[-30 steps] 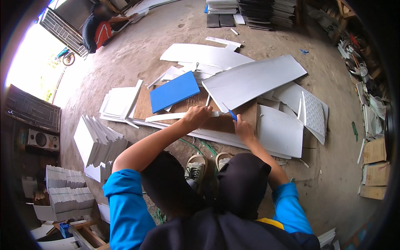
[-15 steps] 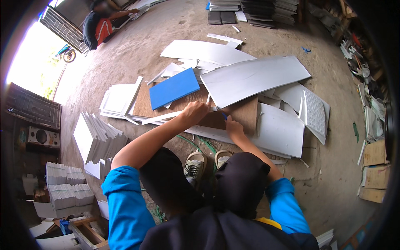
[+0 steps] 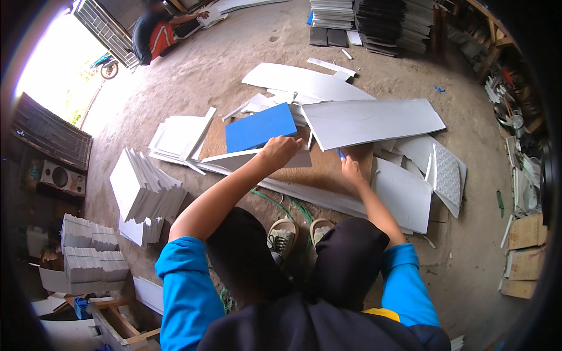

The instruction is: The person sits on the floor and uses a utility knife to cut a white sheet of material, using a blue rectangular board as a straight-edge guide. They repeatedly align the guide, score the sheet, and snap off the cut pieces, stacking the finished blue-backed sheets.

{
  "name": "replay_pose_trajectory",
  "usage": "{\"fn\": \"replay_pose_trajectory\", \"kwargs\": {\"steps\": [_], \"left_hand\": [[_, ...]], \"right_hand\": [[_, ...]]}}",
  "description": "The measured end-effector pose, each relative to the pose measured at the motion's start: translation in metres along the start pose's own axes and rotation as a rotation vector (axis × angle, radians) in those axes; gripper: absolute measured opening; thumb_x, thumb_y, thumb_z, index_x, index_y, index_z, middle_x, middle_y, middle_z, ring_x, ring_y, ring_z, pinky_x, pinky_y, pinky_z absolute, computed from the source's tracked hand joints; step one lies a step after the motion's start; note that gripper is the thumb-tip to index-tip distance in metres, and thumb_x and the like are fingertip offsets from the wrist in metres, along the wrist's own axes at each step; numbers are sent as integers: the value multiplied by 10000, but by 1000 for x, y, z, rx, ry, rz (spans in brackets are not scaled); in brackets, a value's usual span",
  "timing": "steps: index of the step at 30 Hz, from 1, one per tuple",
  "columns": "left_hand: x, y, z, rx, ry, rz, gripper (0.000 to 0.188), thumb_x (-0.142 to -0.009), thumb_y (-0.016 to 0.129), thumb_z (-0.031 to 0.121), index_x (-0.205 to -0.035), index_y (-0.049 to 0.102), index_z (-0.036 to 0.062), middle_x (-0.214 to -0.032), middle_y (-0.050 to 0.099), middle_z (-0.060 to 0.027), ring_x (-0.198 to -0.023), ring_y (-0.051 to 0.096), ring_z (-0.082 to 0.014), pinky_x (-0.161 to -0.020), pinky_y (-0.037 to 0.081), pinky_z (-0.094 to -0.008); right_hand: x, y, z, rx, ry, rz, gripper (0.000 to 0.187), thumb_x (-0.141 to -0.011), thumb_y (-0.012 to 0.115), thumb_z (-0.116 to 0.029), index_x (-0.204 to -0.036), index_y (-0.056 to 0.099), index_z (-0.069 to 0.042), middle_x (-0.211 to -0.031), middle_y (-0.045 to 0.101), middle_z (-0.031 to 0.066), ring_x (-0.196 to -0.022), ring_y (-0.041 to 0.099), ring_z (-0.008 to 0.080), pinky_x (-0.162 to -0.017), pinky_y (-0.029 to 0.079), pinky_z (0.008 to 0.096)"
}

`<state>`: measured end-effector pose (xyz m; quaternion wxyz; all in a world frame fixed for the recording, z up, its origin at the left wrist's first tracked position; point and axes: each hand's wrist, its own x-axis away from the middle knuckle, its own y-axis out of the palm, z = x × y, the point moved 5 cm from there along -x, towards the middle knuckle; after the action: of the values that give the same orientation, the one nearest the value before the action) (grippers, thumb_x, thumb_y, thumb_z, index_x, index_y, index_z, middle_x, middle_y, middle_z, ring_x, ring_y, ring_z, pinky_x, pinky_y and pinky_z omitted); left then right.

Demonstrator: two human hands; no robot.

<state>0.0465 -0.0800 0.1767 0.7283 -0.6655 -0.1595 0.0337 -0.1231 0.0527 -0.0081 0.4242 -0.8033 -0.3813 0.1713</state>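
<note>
My left hand is closed on a long white foam strip, which stretches leftward from my fingers. Part of the strip is covered by the hand and forearm. A little to the right, my right hand grips a slim blue utility knife whose tip points away from me. Both hands are over a brown board on the floor. Just beyond my left hand lies a flat blue rectangular block. A large white foam sheet rests to its right, on the pile.
Foam offcuts and a textured white piece surround the board. Upright white sheets and bundled stacks stand at left. Far off, a person crouches near stacked sheets. Cardboard boxes line the right side.
The knife has come away from the strip, my right hand shifting right. The strip in my left hand has turned to show a broader face. The large white sheet has turned slightly. The whole view has shifted.
</note>
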Motion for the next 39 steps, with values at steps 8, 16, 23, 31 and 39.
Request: {"fn": "replay_pose_trajectory", "kwargs": {"steps": [8,16,23,31,39], "left_hand": [[-47,18,-2,65,330,41,282,-776,605,176,-1026,517,79,-742,605,-125,-728,618,-288,-608,493,-392],[-116,59,-16,73,190,180,524,-660,675,229,-1079,409,60,-1003,541,-101,-1015,510,-257,-817,393,-430],[-119,89,-23,122,190,320,554,-617,686,261,-1054,420,45,-977,472,-103,-983,470,-253,-792,369,-426],[-116,88,-53,292,49,343,604,-628,646,237,-1137,382,47,-1024,413,-127,-1064,393,-266,-853,275,-461],[-142,106,-23,424,116,252,626,-608,643,203,-1151,357,77,-1051,417,-124,-1091,379,-262,-888,247,-496]], "right_hand": [[40,-24,47,-396,289,-243,369,-913,378,-337,-776,476,-10,-539,505,91,-412,531,181,-409,452,306],[48,-21,29,-1051,453,-28,238,-886,501,-264,-920,403,-51,-811,530,90,-620,598,202,-569,518,315],[-29,25,39,-1297,525,307,233,-832,502,-30,-976,323,-67,-930,402,80,-823,562,254,-683,539,437],[-95,26,14,-1153,421,425,421,-745,616,-15,-1077,358,3,-1080,415,116,-1021,451,224,-875,377,337],[-122,5,13,-1114,413,151,225,-811,533,-31,-958,369,15,-907,448,101,-775,560,189,-660,532,302]]}}
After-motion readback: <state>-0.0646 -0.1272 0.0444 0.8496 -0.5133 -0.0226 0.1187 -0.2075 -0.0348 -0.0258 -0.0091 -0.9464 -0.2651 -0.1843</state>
